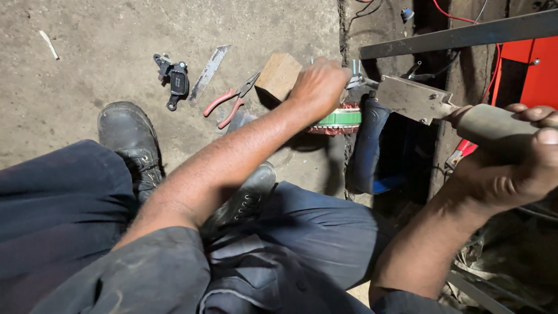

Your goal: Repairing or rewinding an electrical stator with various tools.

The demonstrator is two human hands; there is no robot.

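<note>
Left hand (317, 87) grip closed on copper-wound green stator (340, 120), right hand (514, 160) grip clenching cleaver's (415, 99) cylindrical handle

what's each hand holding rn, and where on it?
Right hand: cleaver-like tool, gripped round its cylindrical handle. Left hand: rests on top of the green-banded copper-wound stator; whether it has a closed grip cannot be told.

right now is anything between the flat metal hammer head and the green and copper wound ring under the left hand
Nothing visible: the flat metal hammer head hangs just right of the green and copper wound ring, which the left hand covers from above.
</note>
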